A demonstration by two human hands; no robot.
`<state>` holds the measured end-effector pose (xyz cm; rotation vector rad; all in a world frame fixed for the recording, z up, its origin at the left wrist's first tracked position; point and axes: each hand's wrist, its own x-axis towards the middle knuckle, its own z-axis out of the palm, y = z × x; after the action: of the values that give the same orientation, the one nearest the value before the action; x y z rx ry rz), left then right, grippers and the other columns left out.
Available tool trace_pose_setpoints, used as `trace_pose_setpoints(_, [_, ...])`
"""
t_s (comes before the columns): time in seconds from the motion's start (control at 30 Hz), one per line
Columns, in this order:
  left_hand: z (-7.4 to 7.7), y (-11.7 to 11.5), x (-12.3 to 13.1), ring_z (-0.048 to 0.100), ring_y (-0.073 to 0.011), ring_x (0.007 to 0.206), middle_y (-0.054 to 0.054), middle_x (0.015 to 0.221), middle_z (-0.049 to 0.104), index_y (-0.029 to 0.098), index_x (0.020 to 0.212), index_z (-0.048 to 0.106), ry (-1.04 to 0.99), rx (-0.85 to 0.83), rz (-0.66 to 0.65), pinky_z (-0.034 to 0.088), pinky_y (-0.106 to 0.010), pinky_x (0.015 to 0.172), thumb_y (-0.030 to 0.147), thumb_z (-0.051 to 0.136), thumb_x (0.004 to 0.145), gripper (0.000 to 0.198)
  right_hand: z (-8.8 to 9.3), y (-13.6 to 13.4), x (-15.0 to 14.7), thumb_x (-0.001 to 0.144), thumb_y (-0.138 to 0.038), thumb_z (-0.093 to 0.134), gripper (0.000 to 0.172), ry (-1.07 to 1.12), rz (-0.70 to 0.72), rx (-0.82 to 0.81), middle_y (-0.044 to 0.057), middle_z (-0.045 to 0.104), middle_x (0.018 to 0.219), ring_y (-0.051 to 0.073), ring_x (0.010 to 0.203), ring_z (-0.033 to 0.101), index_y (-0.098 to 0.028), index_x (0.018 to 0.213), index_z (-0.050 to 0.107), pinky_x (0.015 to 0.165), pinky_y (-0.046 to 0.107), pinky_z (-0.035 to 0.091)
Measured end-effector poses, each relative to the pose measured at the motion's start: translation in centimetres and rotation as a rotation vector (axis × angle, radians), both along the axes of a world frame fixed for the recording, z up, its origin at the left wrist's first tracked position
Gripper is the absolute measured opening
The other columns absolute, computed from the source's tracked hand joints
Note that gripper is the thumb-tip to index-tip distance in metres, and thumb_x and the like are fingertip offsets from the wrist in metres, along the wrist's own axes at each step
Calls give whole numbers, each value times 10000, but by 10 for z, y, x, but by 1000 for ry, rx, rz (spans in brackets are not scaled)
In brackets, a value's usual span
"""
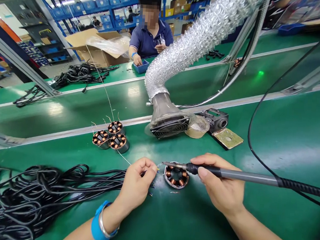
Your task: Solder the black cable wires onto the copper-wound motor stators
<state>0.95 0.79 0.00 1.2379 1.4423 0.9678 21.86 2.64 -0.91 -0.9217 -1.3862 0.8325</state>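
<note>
My right hand [221, 184] is closed around a soldering iron [244, 176], whose tip points left above the rim of a round stator with copper coils [176, 177]. Just left of that stator, my left hand [138, 181] pinches a thin solder wire [124, 157] and what looks like a cable end with small coloured wires. The wire tips meet close to the iron's tip. The stator lies flat on the green table [196, 219], touched by neither hand as far as I can see. Black cables [46, 192] run from the left towards my left hand.
Three more stators [101, 139] stand at the back left. A fume extractor nozzle [169, 126] hangs behind my hands, beside a round tub [197, 127] and an iron stand [217, 119]. The iron's cord [254, 142] loops at right. Across the bench sits a person [150, 38].
</note>
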Motion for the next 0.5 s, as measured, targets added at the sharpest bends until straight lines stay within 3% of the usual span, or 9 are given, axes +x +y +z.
trace_pose_setpoints(0.13, [0, 0, 0, 373, -93, 542, 55, 587, 472, 170, 704, 555, 5, 5, 0, 290, -209, 526, 320, 554, 821, 191, 2, 0, -2, 843, -236, 641, 93, 5, -3, -8, 21, 672, 709, 125, 479, 569, -211, 887, 718, 436, 240, 467])
trace_pose_setpoints(0.5, [-2, 0, -1, 375, -90, 539, 57, 592, 475, 171, 716, 558, -2, 9, -15, 288, -207, 525, 300, 551, 842, 180, 2, 2, -3, 841, -205, 630, 105, 14, 14, 11, 4, 677, 725, 132, 549, 613, -226, 900, 715, 478, 229, 484])
